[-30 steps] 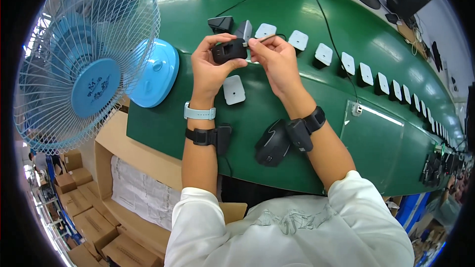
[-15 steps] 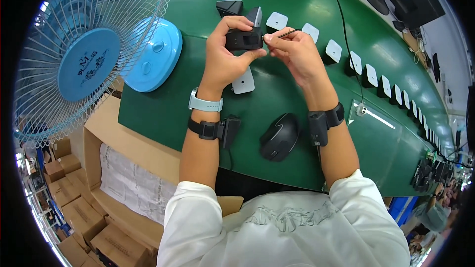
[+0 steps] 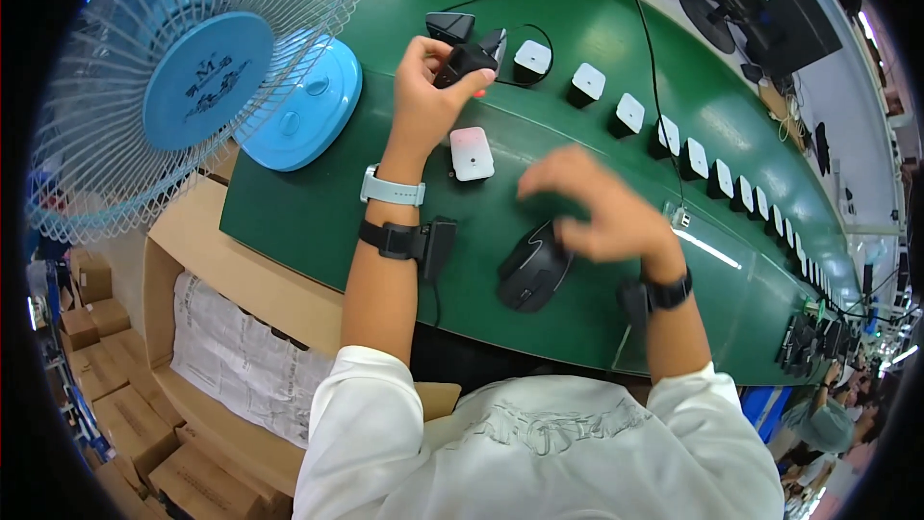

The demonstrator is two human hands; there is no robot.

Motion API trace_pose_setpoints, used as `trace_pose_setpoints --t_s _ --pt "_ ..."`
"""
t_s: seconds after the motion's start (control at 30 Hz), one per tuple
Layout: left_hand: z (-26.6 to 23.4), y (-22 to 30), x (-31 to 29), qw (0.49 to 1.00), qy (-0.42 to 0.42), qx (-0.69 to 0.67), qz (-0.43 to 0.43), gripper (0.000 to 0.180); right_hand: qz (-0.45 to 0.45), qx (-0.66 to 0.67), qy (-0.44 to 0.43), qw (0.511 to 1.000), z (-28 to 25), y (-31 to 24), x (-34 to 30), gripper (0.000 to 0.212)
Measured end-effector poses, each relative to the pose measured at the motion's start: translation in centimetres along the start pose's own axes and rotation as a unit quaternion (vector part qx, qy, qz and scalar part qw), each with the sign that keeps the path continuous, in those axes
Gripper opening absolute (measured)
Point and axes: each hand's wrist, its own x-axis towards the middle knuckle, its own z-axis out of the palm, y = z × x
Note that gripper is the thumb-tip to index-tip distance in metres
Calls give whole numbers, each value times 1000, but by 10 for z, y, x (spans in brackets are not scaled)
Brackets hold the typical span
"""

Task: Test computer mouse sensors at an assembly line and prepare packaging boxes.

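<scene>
My left hand (image 3: 428,96) is closed around a small black device (image 3: 467,63) with a grey edge, thumb along its near side. Beyond it on the table rests another dark wedge-shaped piece (image 3: 449,27). A thin black cable (image 3: 551,50) loops beside the held device, around a white-topped block (image 3: 532,58). In the air over a black computer mouse (image 3: 534,270) is my right hand (image 3: 602,207), blurred by motion, with thumb and fingers apart and nothing visible between them. Between my forearms lies a white rounded box (image 3: 472,154) with a reddish tint at its far end.
Several white-topped black blocks (image 3: 629,116) stand in a curved row along the green table (image 3: 568,313) to the right. A blue fan (image 3: 207,82) is at the left, above an open carton (image 3: 250,255). At the far right are a monitor (image 3: 765,5) and a hanging cable (image 3: 647,39).
My right hand has let go of the cable and moved back toward the mouse. My left hand has tilted the black device, and the cable now loops on the table.
</scene>
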Motion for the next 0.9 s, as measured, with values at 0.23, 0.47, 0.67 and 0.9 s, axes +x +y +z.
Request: trace_pose_setpoints --t_s 0.23,0.47,0.67,0.9 --pt "1 5 -1 949 -78 -271 -141 49 15 -49 -116 992 15 -13 -34 74" --pt "-5 -2 0 964 -86 -218 -122 47 34 553 325 766 13 38 63 45" --pt "11 3 6 901 -43 -420 -100 41 -5 577 363 732 33 69 116 39" --pt "7 0 1 966 -35 -248 -64 65 -5 459 388 799 41 65 126 56"
